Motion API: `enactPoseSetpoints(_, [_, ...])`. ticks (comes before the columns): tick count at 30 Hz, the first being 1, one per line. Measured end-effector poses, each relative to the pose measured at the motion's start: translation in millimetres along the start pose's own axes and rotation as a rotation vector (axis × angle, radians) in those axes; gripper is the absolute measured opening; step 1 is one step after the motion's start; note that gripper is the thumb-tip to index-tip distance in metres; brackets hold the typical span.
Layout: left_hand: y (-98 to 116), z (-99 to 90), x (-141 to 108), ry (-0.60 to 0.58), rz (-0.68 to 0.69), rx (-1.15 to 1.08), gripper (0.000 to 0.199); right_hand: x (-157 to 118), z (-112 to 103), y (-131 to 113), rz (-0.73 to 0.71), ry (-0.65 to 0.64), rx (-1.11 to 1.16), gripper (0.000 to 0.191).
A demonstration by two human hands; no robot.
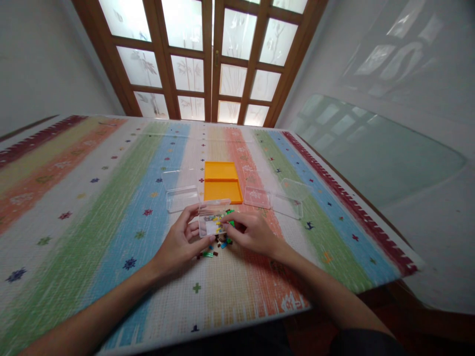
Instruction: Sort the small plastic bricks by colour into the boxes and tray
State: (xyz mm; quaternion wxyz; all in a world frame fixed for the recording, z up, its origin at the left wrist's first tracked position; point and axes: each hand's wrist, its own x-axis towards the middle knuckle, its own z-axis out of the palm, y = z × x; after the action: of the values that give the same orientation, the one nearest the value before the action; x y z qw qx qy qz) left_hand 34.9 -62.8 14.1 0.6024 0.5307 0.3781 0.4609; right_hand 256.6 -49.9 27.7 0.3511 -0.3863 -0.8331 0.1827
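1. Clock centred on the held box; 12 points away from the wearer. Cloth-covered worktop (215,301): near edge at 6, by the wearer's body. A piece knocked that way could drop off.
2. Loose small plastic pieces (210,254), brown, green and blue: scattered at 5 to 6, partly hidden by the hands. A low wrist sweep would likely spread them.
3. Left hand (181,237), at 8: fingers curled round the transparent hinged box (211,228), thumb on its near edge. A slackened grip or nudge could spill the yellow pieces (217,227) inside.
4. Right hand (256,231), at 3: fingers drawn nearly together at the box's opening; cannot tell whether they pinch a piece.
5. Open orange case (222,190), at 12 to 1, just beyond; limits forward travel.
6. Open transparent cases: one at 10 to 11 (181,200), two at 2 (257,198); reaching outward could bump them. Widest sideways room: 9.
7. Glazed wooden doors (208,99), at 12, past the far edge.
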Motion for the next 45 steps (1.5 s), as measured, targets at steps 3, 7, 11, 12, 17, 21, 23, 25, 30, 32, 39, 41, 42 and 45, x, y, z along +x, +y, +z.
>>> enactPoseSetpoints(3, [2.9, -0.3, 0.1, 0.002, 0.001, 0.005, 0.064, 1.1, -3.8, 1.2, 0.002, 0.049, -0.006, 0.022])
enactPoseSetpoints(7, [6.5, -4.3, 2.1, 0.026, 0.021, 0.020, 0.065, 1.0, -11.4, 6.1, 0.051, 0.121, 0.001, 0.020])
enactPoseSetpoints(11, [7.4, -11.1, 7.2, 0.075, 0.075, 0.059, 0.069, -1.4, -19.1, 17.1, 0.065, 0.090, -0.011, 0.018])
enactPoseSetpoints(12, [7.9, -12.8, 8.6, 0.087, 0.086, 0.068, 0.069, -1.9, -20.6, 20.2, 0.057, 0.047, -0.024, 0.017])
enactPoseSetpoints(17, [11.7, -17.8, 12.2, 0.135, 0.126, 0.118, 0.066, -3.4, -21.8, 31.3, 0.005, -0.214, -0.165, 0.022])
enactPoseSetpoints(21, [13.1, -18.1, 12.2, 0.140, 0.133, 0.123, 0.066, -3.8, -17.7, 32.4, 0.020, -0.284, -0.282, 0.027])
enactPoseSetpoints(23, [13.1, -17.8, 12.2, 0.134, 0.137, 0.118, 0.066, -3.9, -16.3, 31.3, 0.032, -0.301, -0.318, 0.027])
enactPoseSetpoints(25, [13.0, -17.7, 12.2, 0.134, 0.134, 0.117, 0.066, -4.0, -16.1, 29.9, 0.036, -0.308, -0.333, 0.027])
enactPoseSetpoints(30, [14.8, -17.9, 11.5, 0.150, 0.111, 0.120, 0.068, -4.0, -17.5, 27.9, 0.030, -0.320, -0.335, 0.021])
enactPoseSetpoints(32, [16.2, -17.8, 11.1, 0.151, 0.108, 0.115, 0.067, -4.2, -16.6, 28.1, 0.032, -0.314, -0.332, 0.021])
enactPoseSetpoints(39, [18.1, -17.4, 10.5, 0.171, 0.094, 0.126, 0.066, -6.9, -9.2, 28.7, 0.027, -0.283, -0.331, 0.028])
enactPoseSetpoints(41, [17.9, -17.2, 10.7, 0.171, 0.093, 0.122, 0.066, -7.4, -8.9, 28.6, 0.026, -0.286, -0.342, 0.025])
enactPoseSetpoints(42, [17.9, -17.1, 10.9, 0.168, 0.093, 0.118, 0.067, -7.5, -9.3, 28.5, 0.025, -0.286, -0.346, 0.025])
enactPoseSetpoints(45, [17.7, -17.2, 11.4, 0.167, 0.093, 0.116, 0.070, -7.0, -11.6, 28.0, 0.016, -0.298, -0.342, 0.024])
